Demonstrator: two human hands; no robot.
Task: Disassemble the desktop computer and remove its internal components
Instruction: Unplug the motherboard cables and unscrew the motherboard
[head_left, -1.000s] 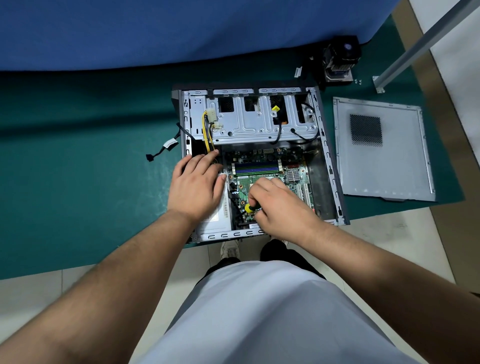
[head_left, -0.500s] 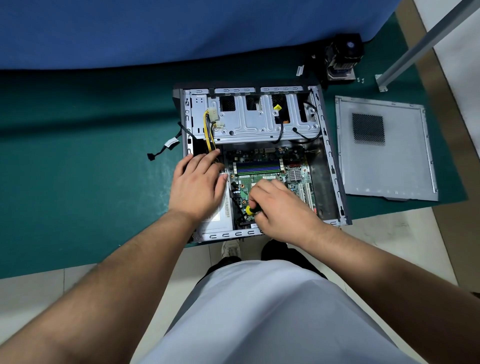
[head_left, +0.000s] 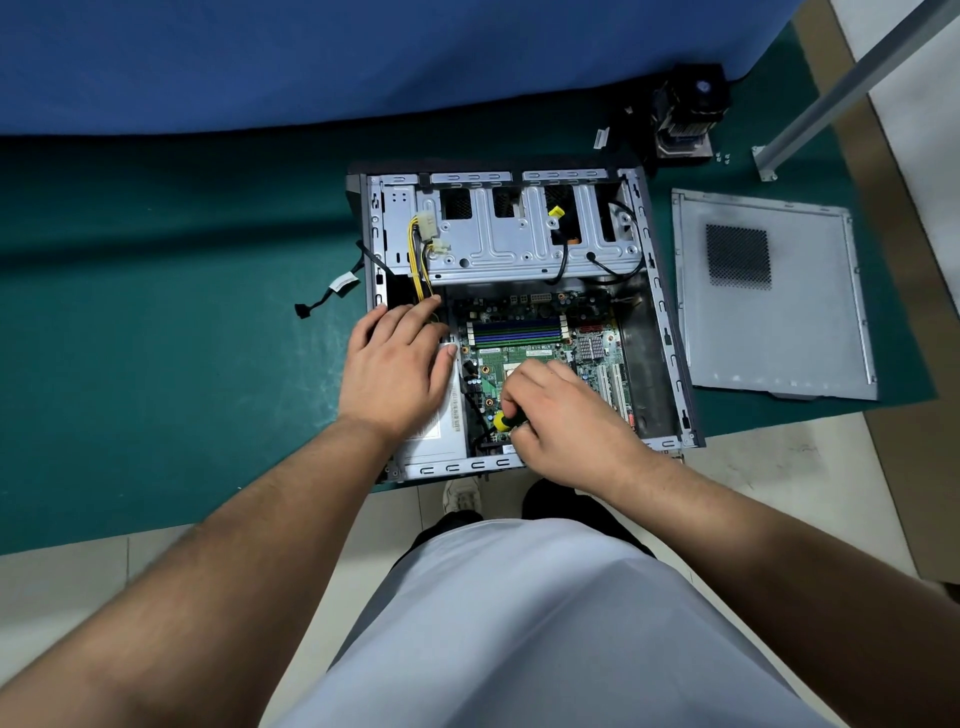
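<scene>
**Open Case on Green Mat**

Green matting (head_left: 156, 364), smooth and matte, covers the bench, with blue fabric (head_left: 311, 52) draped along its far edge. Pale floor tiles (head_left: 62, 587) show below the near edge.

The case (head_left: 670, 332) lies on its side near the mat's near edge, its open face upward. Its frame is stamped grey sheet metal with slotted rims. A ribbed drive cage (head_left: 504, 244) spans the far end. The green motherboard (head_left: 540, 353) fills the floor, with blue memory slots and a small finned heatsink. Yellow wires (head_left: 415, 260) run down the left side.

The left hand (head_left: 395, 374) rests flat, fingers extended, on the silver box in the case's near-left corner. The right hand (head_left: 566, 421) is clenched around a screwdriver (head_left: 501, 421) with a yellow-and-black handle, over the board's near edge.

The side panel (head_left: 769, 332), flat grey metal with a perforated vent square, lies just right of the case. A black cooler (head_left: 685, 114) sits beyond the case's far-right corner. A loose black cable (head_left: 332, 291) lies left of the case.
</scene>
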